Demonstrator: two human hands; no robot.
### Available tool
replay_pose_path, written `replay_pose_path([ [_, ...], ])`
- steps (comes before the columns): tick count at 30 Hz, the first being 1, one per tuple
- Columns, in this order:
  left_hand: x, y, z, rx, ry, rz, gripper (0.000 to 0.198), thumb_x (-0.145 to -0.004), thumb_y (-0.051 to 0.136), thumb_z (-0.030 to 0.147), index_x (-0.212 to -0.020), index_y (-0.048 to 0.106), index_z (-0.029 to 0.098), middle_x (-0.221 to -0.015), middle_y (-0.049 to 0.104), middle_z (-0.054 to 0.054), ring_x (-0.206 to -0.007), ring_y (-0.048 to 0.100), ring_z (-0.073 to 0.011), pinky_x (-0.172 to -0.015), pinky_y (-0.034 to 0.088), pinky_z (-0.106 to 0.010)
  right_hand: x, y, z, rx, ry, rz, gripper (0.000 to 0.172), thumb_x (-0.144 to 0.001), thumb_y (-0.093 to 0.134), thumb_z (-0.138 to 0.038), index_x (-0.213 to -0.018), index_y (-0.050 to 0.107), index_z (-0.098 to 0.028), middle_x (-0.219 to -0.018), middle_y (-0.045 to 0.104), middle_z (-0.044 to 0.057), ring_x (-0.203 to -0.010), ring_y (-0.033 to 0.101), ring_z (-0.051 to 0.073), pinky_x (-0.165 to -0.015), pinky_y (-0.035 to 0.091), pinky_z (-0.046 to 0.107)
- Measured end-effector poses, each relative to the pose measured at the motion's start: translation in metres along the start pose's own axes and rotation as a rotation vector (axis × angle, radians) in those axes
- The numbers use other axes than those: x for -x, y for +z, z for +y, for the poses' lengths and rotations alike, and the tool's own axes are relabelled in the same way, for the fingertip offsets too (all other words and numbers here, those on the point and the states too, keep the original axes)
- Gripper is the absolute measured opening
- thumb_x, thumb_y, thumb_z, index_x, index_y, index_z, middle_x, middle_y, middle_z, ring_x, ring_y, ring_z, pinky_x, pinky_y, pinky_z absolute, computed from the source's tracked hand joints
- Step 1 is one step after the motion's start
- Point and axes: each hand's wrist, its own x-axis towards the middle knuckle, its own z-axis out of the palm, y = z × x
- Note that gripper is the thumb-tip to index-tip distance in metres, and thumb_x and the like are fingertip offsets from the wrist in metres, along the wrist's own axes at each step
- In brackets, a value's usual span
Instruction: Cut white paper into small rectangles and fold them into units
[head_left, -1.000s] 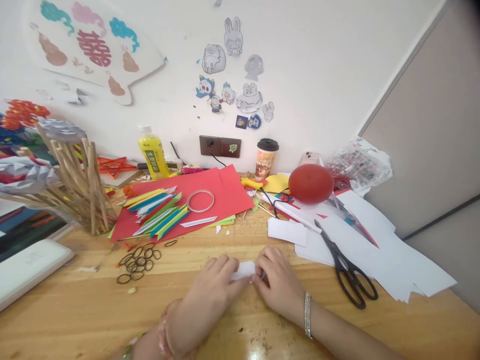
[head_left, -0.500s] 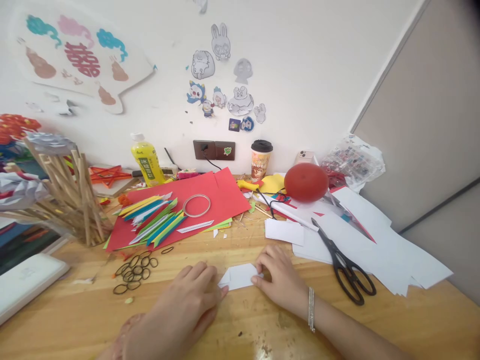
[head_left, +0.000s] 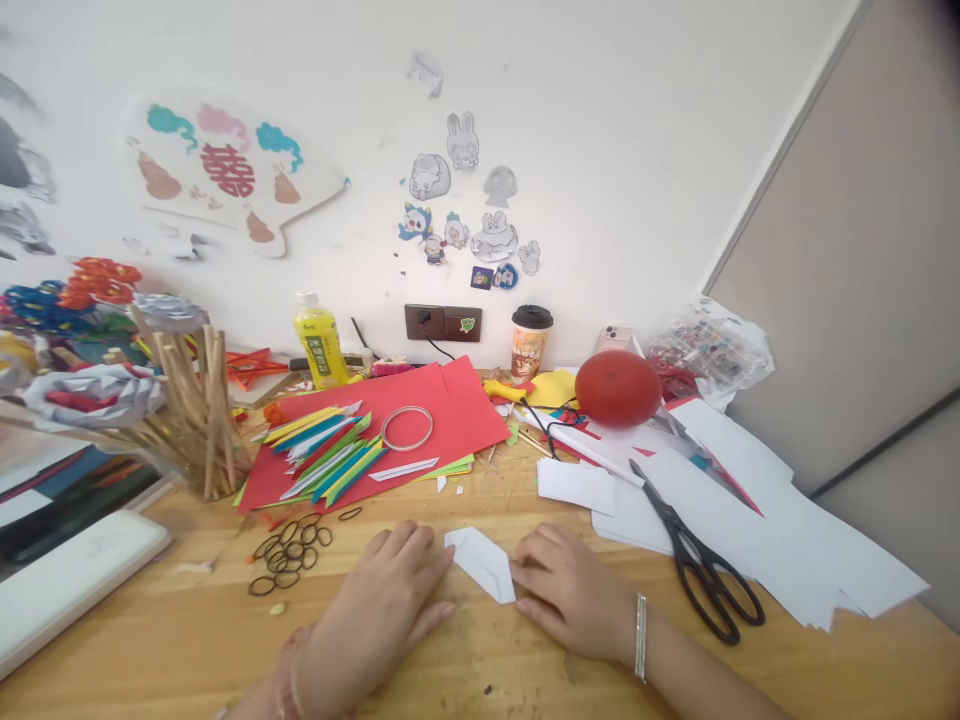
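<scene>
A small folded piece of white paper [head_left: 481, 563] lies at a slant on the wooden table between my hands, with its corners turned in and creases along its edges. My left hand [head_left: 382, 605] rests on the tabletop at its left, an index fingertip touching the upper left corner and the thumb held apart. On the other side, my right hand [head_left: 574, 590] has its bent fingers and thumb at the paper's right edge, gripping it there. Its fingertips partly hide that edge. A silvery bracelet [head_left: 640, 637] is on my right wrist.
Black scissors [head_left: 697, 560] lie to the right on white sheets [head_left: 810, 530]. Black rubber bands [head_left: 289, 555] are at left. Behind are folded paper strips [head_left: 330, 450] on red paper [head_left: 465, 400], a ring [head_left: 407, 428], a red balloon [head_left: 619, 388], a cup [head_left: 531, 345] and a bottle [head_left: 321, 345].
The folded paper has turned clockwise and now lies slanted. My left thumb has come away from it, and my right hand has shifted slightly down its right side. The camera view has tilted.
</scene>
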Motion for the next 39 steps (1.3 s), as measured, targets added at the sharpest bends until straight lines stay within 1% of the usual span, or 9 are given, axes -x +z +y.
replay_pose_path([
  [5, -0.001, 0.019, 0.007, -0.045, -0.010, 0.091, 0.043, -0.077, 0.055, 0.041, -0.114, 0.054, 0.019, -0.112, 0.054, -0.012, -0.105, 0.045, -0.0293, -0.086, 0.041, -0.046, -0.004, 0.009, -0.017, 0.011, -0.237, -0.004, 0.015, -0.082, 0.045, -0.022, -0.091, 0.057, -0.020, -0.088, 0.060, 0.005, -0.078, 0.047, 0.017, -0.070, 0.039, 0.031],
  [9, -0.004, 0.031, 0.002, -0.016, 0.198, 0.097, 0.049, -0.075, 0.055, 0.047, -0.120, 0.048, 0.029, -0.117, 0.052, -0.011, -0.110, 0.044, -0.0289, -0.087, 0.042, -0.046, -0.007, -0.001, -0.013, -0.045, -0.113, 0.086, 0.022, -0.084, 0.041, -0.014, -0.100, 0.055, -0.019, -0.100, 0.060, 0.005, -0.087, 0.049, 0.017, -0.079, 0.040, 0.032],
  [13, -0.008, 0.033, -0.008, -0.016, 0.283, 0.149, 0.071, -0.066, 0.051, 0.062, -0.123, 0.044, 0.021, -0.118, 0.051, -0.017, -0.111, 0.043, -0.0325, -0.086, 0.042, -0.049, -0.008, -0.006, -0.004, -0.019, -0.108, 0.059, 0.034, -0.084, 0.040, -0.010, -0.115, 0.048, -0.019, -0.114, 0.058, 0.004, -0.102, 0.045, 0.017, -0.088, 0.036, 0.033],
  [16, -0.008, 0.022, -0.011, -0.064, 0.249, 0.201, 0.057, -0.070, 0.051, 0.057, -0.111, 0.052, 0.018, -0.114, 0.053, -0.015, -0.108, 0.045, -0.0314, -0.084, 0.043, -0.048, -0.007, -0.002, 0.000, 0.079, -0.140, 0.060, 0.026, -0.084, 0.043, -0.013, -0.107, 0.054, -0.019, -0.107, 0.062, 0.004, -0.096, 0.048, 0.017, -0.083, 0.037, 0.033],
  [19, -0.007, 0.009, -0.010, -0.096, 0.270, 0.226, 0.038, -0.078, 0.048, 0.049, -0.099, 0.056, 0.018, -0.105, 0.059, -0.011, -0.100, 0.050, -0.0275, -0.081, 0.045, -0.044, -0.005, 0.001, 0.004, 0.226, -0.055, 0.076, 0.015, -0.081, 0.053, -0.024, -0.094, 0.058, -0.017, -0.091, 0.064, 0.005, -0.083, 0.051, 0.018, -0.072, 0.038, 0.034],
  [23, -0.007, 0.005, -0.003, -0.103, 0.349, 0.236, 0.033, -0.084, 0.045, 0.041, -0.103, 0.054, 0.015, -0.095, 0.063, -0.008, -0.088, 0.056, -0.0220, -0.077, 0.049, -0.038, -0.004, 0.003, 0.009, 0.413, 0.058, 0.114, 0.015, -0.078, 0.060, -0.031, -0.080, 0.059, -0.016, -0.073, 0.061, 0.003, -0.072, 0.051, 0.018, -0.062, 0.034, 0.032],
  [27, -0.008, 0.011, 0.006, -0.126, 0.331, 0.305, 0.025, -0.090, 0.035, 0.019, -0.106, 0.053, 0.014, -0.099, 0.065, -0.006, -0.089, 0.059, -0.0175, -0.079, 0.051, -0.031, -0.005, 0.008, 0.008, 0.470, -0.024, 0.155, 0.009, -0.081, 0.057, -0.023, -0.074, 0.057, -0.016, -0.069, 0.059, 0.002, -0.068, 0.050, 0.017, -0.058, 0.032, 0.031],
  [34, -0.006, 0.025, 0.001, -0.094, 0.325, 0.272, 0.029, -0.088, 0.034, 0.014, -0.114, 0.047, 0.017, -0.110, 0.061, -0.008, -0.103, 0.055, -0.0170, -0.086, 0.050, -0.031, -0.007, 0.011, 0.014, 0.218, -0.141, 0.269, 0.011, -0.082, 0.053, -0.017, -0.072, 0.058, -0.016, -0.076, 0.065, 0.003, -0.072, 0.053, 0.016, -0.061, 0.041, 0.027],
  [39, -0.007, 0.028, 0.003, 0.004, 0.240, 0.234, 0.027, -0.089, 0.032, 0.015, -0.110, 0.047, 0.018, -0.105, 0.060, -0.007, -0.100, 0.054, -0.0174, -0.083, 0.049, -0.030, -0.005, 0.009, 0.016, -0.015, -0.008, 0.264, 0.009, -0.083, 0.050, -0.018, -0.082, 0.059, -0.016, -0.080, 0.067, 0.004, -0.075, 0.055, 0.016, -0.066, 0.048, 0.028],
])
